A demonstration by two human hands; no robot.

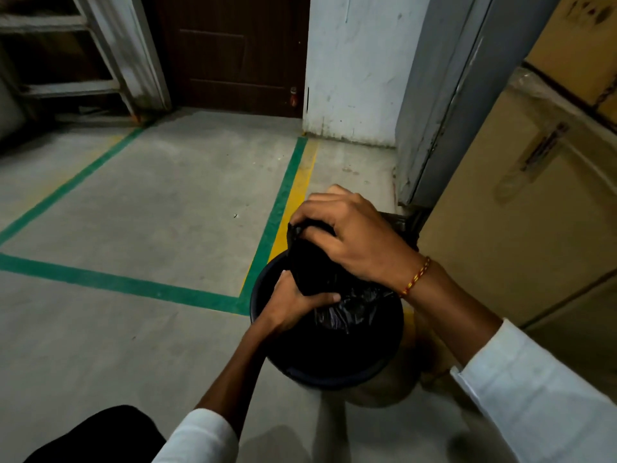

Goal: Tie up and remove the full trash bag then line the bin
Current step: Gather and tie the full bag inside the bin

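Right hand [354, 235] fingers curled tight round the gathered neck of the trash bag [347, 305]; left hand [293, 302] clamps lower, at seven o'clock, likely steadying for the knot. Bag sits inside the bin [334, 375].

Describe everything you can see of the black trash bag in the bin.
The trash bag is thin, glossy, crinkled black plastic, sitting inside the round dark bin. Its top is gathered into a bunched neck rising above the rim. The left hand grips the neck low; the right hand holds its upper end.
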